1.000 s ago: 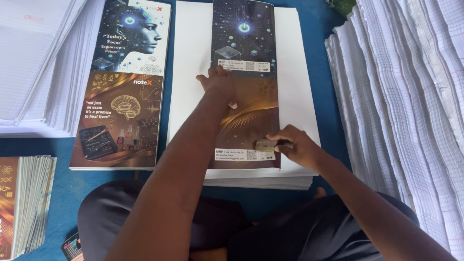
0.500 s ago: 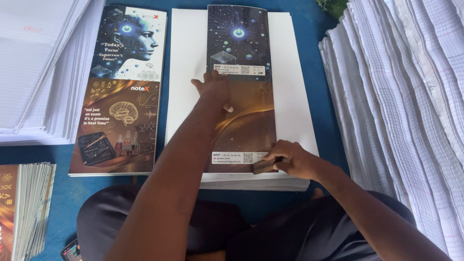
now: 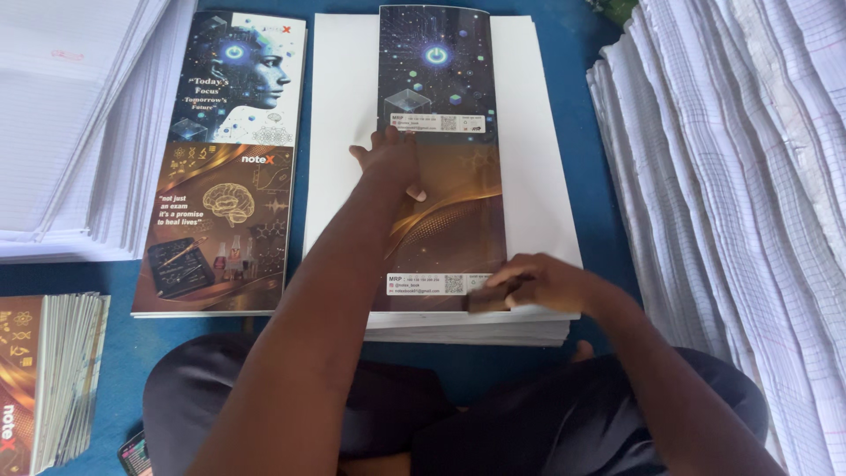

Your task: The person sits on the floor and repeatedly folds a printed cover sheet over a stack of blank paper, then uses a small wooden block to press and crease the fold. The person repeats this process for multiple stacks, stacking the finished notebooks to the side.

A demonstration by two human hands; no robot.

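A folded printed cover point(image 3: 441, 88), dark blue at the far end and brown at the near end, lies along the middle of a white paper stack point(image 3: 538, 132). My left hand point(image 3: 388, 159) rests flat on the middle of the cover, fingers spread, holding nothing. My right hand point(image 3: 546, 282) is at the cover's near right corner, shut on a small brown block point(image 3: 487, 300) that presses against the cover's right edge. Both forearms reach out over my crossed legs.
Another printed cover point(image 3: 220, 159) lies flat to the left. Tall stacks of ruled sheets point(image 3: 723, 176) fill the right side, and more white sheets point(image 3: 70, 115) lie at the far left. A pile of bound notebooks point(image 3: 53, 379) stands at the lower left on the blue floor point(image 3: 564, 35).
My right hand has slid the brown block along the cover's right edge toward its near end. My left hand has stayed pressed on the cover.
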